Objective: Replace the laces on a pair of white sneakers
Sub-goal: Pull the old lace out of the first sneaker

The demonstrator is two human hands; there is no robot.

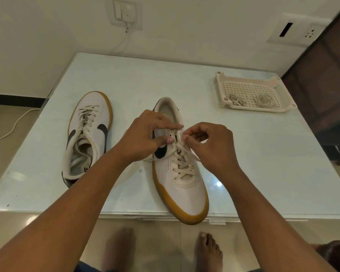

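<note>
Two white sneakers with tan soles and dark side marks lie on a pale glass table. The near sneaker points its toe toward me and overhangs the front edge. My left hand grips its upper side by the top eyelets, thumb and forefinger pinched there. My right hand pinches the cream lace at the top of the lacing. The other sneaker lies at the left, laced, toe pointing away.
A white perforated tray at the back right holds two coiled laces. A wall socket with a plugged charger and its cable sit behind the table. My bare feet stand on the floor below the front edge.
</note>
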